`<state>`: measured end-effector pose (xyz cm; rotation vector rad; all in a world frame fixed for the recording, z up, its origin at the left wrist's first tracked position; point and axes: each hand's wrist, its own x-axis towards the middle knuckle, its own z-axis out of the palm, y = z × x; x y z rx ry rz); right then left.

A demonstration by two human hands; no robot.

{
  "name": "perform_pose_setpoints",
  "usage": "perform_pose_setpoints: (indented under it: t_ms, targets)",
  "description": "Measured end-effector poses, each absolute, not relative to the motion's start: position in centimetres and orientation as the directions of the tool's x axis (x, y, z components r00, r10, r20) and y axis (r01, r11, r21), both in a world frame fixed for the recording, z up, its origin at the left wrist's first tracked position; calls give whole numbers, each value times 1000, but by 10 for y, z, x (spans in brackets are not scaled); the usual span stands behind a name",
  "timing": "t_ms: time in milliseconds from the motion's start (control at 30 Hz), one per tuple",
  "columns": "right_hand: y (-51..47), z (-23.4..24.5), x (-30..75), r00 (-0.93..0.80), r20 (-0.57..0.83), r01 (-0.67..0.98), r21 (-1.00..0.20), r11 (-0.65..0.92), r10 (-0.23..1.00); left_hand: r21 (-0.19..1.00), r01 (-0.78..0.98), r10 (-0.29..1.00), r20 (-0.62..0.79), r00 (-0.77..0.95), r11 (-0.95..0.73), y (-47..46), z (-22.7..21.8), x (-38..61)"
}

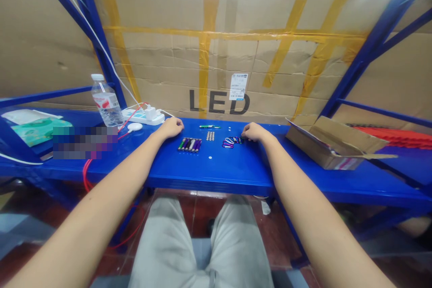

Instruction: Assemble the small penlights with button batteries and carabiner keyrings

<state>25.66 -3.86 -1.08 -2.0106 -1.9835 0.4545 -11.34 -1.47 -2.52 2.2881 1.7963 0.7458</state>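
Head view, looking down two bare forearms stretched onto the blue desk (236,168). The right hand (254,131) rests with its fingers bent down at the edge of a small cluster of coloured carabiners (231,142). It touches or nearly touches them, but whether a fingertip is pinching one cannot be told at this size. The left hand (172,127) lies loosely curled on the desk with nothing showing in it, just beside a tidy row of little torches (189,145) that lie side by side. Between the two groups sits a patch of tiny silver discs (210,136), and behind it lies a thin green stick (209,126). The carabiners look like light, stiff metal with smooth, glossy loops. They are probably a bit slippery and apt to hook into each other, so a pinch across one loop's straight side would likely free it more cleanly than a scoop. The torches seem light, rigid and round, and liable to roll, so they are best gripped around the barrel. A water bottle (107,101) and a power strip (143,116) stand off to the left, and an open cardboard box (332,144) lies to the right.
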Motion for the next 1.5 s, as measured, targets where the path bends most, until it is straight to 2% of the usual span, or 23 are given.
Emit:
perform_pose_setpoints:
  t_ms: [133,300,400,500,600,733,800,933,1033,1100,1167,1267,1400,1500]
  targets:
    - [-32,-14,261,83,51,884,-465,-50,995,398,823,902,319,291,-406,-8,-18,-89]
    - [-30,-15,260,132,175,861,-508,-26,976,395,788,881,238,408,-472,11,-7,-55]
    - [-33,-12,254,121,214,855,-518,8,969,336,786,855,206,476,-519,21,-10,-39]
    - [-37,-8,249,44,273,833,-541,116,961,227,810,840,199,505,-540,28,-17,-28]
    - [-41,-5,243,-14,344,798,-562,218,939,178,860,872,210,442,-479,32,-21,-27]
    - [-48,-1,229,-67,452,720,-595,356,890,226,871,880,309,361,-436,23,-15,-32]
    - [-51,1,219,-76,505,606,-662,442,860,270,823,835,402,375,-500,11,-8,-31]
    - [-57,2,205,-183,440,259,-841,475,879,285,637,664,560,496,-716,-18,7,-13]
    - [-62,1,204,-311,298,75,-939,335,903,269,566,599,585,547,-779,-33,12,1]
    - [-64,1,206,-349,208,22,-973,230,914,251,549,583,558,590,-797,-38,11,6]
    - [-66,1,207,-315,156,4,-986,166,936,229,555,580,535,614,-800,-40,8,7]
    - [-67,1,207,-275,125,-31,-992,121,953,207,570,578,545,607,-795,-42,4,6]
    - [-68,1,208,-418,100,-101,-993,63,903,206,539,550,559,620,-817,-42,3,6]
    - [-65,-2,210,-404,87,-87,-995,57,911,175,505,505,570,648,-845,-41,3,7]
